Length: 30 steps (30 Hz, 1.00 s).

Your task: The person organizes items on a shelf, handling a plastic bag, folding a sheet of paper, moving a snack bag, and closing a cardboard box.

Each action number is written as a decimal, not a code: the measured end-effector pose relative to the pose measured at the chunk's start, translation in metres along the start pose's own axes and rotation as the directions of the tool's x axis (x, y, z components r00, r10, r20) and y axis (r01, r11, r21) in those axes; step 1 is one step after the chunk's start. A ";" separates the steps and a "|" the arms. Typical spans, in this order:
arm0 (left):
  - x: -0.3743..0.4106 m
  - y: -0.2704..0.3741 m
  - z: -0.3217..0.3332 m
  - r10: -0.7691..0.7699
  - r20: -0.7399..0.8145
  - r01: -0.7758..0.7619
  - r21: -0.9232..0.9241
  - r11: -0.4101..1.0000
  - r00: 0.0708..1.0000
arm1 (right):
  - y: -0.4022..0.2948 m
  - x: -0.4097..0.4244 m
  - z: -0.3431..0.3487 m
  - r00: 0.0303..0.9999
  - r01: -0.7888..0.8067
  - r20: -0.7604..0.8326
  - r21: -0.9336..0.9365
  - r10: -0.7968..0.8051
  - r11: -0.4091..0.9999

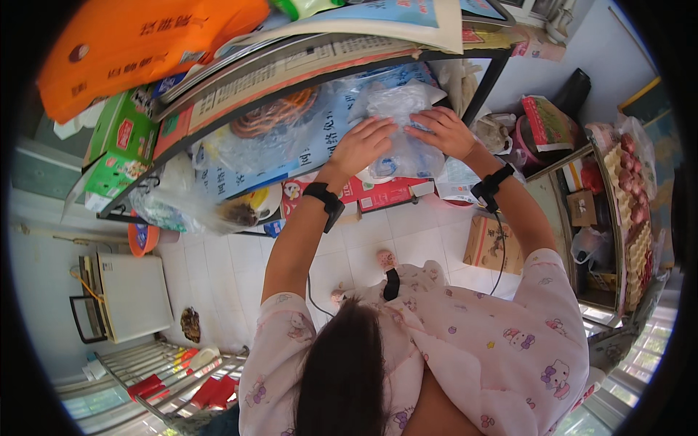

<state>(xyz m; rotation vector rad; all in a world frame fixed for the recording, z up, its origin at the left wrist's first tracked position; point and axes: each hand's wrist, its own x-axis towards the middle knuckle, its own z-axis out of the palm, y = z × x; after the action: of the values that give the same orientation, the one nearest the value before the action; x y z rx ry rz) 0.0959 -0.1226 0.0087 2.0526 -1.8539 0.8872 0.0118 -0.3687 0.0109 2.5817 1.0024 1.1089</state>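
A bundle of clear plastic bags [410,158] rests on a shelf lined with blue printed sheet [292,147]. My left hand [364,143] lies on the bundle's left side, its fingers spread over the crumpled film. From the right, my right hand [443,131] touches the same plastic with its fingers bent. Whether either hand grips the film cannot be told. To the left on this shelf, coiled orange-brown items [275,115] lie under clear plastic. Both wrists wear black bands.
Above is an upper shelf with an orange bag [136,49] and a green carton [121,141]. Its dark metal frame [487,87] stands right of my hands. Red boxes [381,192] sit below. Further right are a cardboard box [493,244] and a rack with egg trays [621,185].
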 end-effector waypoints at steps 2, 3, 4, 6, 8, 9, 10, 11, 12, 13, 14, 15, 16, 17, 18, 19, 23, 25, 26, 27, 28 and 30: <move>0.002 -0.009 0.023 -0.009 0.140 0.016 -0.049 0.999 0.990 | 0.007 -0.017 0.010 0.994 0.003 0.112 -0.014 -0.002 1.000; 0.001 -0.012 0.035 -0.013 0.208 0.028 -0.072 0.997 0.978 | 0.003 -0.028 0.019 0.985 -0.022 0.174 0.009 0.020 1.000; 0.000 -0.011 0.043 -0.045 0.344 0.082 -0.095 0.992 0.938 | -0.001 -0.036 0.026 0.971 -0.043 0.237 0.032 0.034 0.999; -0.010 -0.010 0.053 -0.124 0.338 0.197 -0.190 0.962 0.933 | -0.007 -0.049 0.032 0.932 -0.170 0.350 0.185 0.097 0.968; -0.008 -0.005 0.041 -0.201 0.407 0.352 -0.338 0.873 0.891 | -0.015 -0.054 0.025 0.923 -0.275 0.346 0.284 0.169 0.919; -0.012 -0.004 0.040 -0.185 0.360 0.312 -0.336 0.889 0.914 | -0.021 -0.054 0.022 0.920 -0.317 0.338 0.341 0.199 0.885; -0.015 -0.005 0.042 -0.168 0.313 0.274 -0.332 0.903 0.935 | -0.022 -0.054 0.024 0.908 -0.373 0.343 0.407 0.239 0.834; -0.019 -0.006 0.043 -0.151 0.266 0.236 -0.325 0.916 0.952 | -0.023 -0.057 0.032 0.887 -0.442 0.348 0.445 0.304 0.779; -0.025 -0.010 0.051 -0.160 0.359 0.297 -0.367 0.882 0.920 | -0.024 -0.062 0.043 0.861 -0.502 0.352 0.479 0.366 0.720; -0.019 -0.007 0.051 -0.287 0.397 0.453 -0.427 0.783 0.871 | -0.024 -0.067 0.049 0.827 -0.562 0.362 0.500 0.431 0.659; -0.012 -0.002 0.052 -0.400 0.446 0.591 -0.474 0.653 0.800 | -0.030 -0.071 0.055 0.738 -0.658 0.354 0.567 0.575 0.496; -0.008 0.003 0.053 -0.505 0.501 0.711 -0.498 0.496 0.703 | -0.031 -0.069 0.057 0.672 -0.716 0.389 0.559 0.630 0.418; -0.012 0.005 0.062 -0.644 0.444 0.775 -0.461 0.432 0.623 | -0.033 -0.058 0.055 0.613 -0.757 0.423 0.559 0.667 0.340; -0.016 0.007 0.077 -0.764 0.375 0.829 -0.430 0.359 0.525 | -0.036 -0.047 0.053 0.550 -0.791 0.458 0.554 0.698 0.259; -0.018 0.009 0.089 -0.857 0.301 0.867 -0.413 0.279 0.419 | -0.039 -0.033 0.044 0.427 -0.827 0.502 0.553 0.752 0.100; -0.006 0.011 0.088 -0.856 0.339 0.901 -0.329 0.281 0.391 | -0.040 -0.021 0.030 0.280 -0.843 0.545 0.534 0.790 -0.070; 0.031 0.014 0.079 -0.877 0.341 0.938 -0.059 0.341 0.340 | -0.038 0.001 0.025 0.360 -0.763 0.019 0.582 0.933 0.282; 0.035 0.008 0.082 -0.890 0.335 0.944 0.002 0.330 0.310 | -0.035 0.018 0.024 0.557 -0.742 -0.090 0.392 0.826 0.543; 0.036 0.005 0.081 -0.893 0.357 0.955 0.008 0.296 0.273 | -0.036 0.028 0.019 0.671 -0.707 -0.082 0.226 0.737 0.670; 0.037 0.002 0.081 -0.894 0.380 0.965 0.016 0.262 0.236 | -0.037 0.037 0.019 0.770 -0.633 -0.050 0.057 0.636 0.772; 0.043 0.000 0.080 -0.885 0.412 0.968 0.025 0.248 0.216 | -0.038 0.038 0.032 0.789 -0.613 -0.011 0.063 0.614 0.788; 0.050 -0.006 0.077 -0.867 0.470 0.976 0.048 0.213 0.166 | -0.032 0.028 0.061 0.777 -0.626 0.066 -0.019 0.626 0.780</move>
<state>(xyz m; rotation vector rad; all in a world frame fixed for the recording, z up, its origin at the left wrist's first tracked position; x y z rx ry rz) 0.1234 -0.2045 -0.0223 2.6330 -0.3036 -0.1967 0.0514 -0.3197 -0.0284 3.0194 0.0887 1.1124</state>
